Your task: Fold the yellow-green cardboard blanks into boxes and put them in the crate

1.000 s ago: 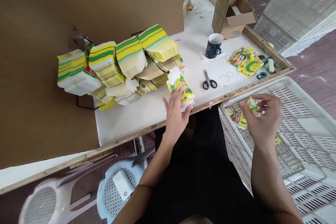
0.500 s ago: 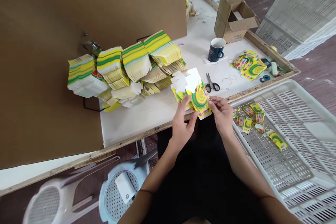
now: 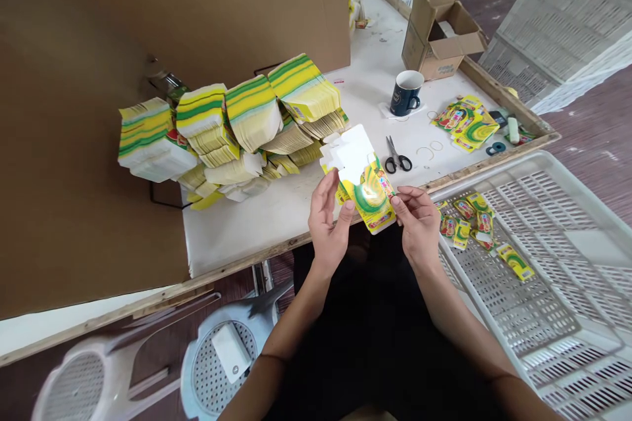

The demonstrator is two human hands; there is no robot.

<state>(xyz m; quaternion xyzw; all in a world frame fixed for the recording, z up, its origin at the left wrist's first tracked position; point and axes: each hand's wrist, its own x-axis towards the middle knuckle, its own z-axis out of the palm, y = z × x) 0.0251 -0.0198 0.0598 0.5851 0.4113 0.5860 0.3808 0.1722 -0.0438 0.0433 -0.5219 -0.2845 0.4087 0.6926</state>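
Observation:
A flat, unfolded yellow-and-green printed carton (image 3: 371, 192) with white flaps at its top is held in front of me over the table's front edge. My right hand (image 3: 419, 222) pinches its right side between thumb and fingers. My left hand (image 3: 330, 227) is at its left edge, thumb and fingers apart, the thumb close to or touching the card. Partly covered behind the held carton is another yellow carton (image 3: 340, 195) with white flaps. Black-handled scissors (image 3: 396, 159) lie just beyond on the white table (image 3: 247, 227).
Stacks of flat cartons (image 3: 254, 112) stand on the left against a cardboard sheet (image 3: 222, 13). A dark mug (image 3: 405, 93), an open cardboard box (image 3: 434, 46) and loose cartons (image 3: 467, 122) occupy the right. A white plastic crate (image 3: 548, 210) holding several small packets is beside me; stools (image 3: 197, 368) stand lower left.
My left hand has shifted left and down, its fingers moving off the carton's face to its edge. The carton has tilted and come slightly nearer, still in my right hand.

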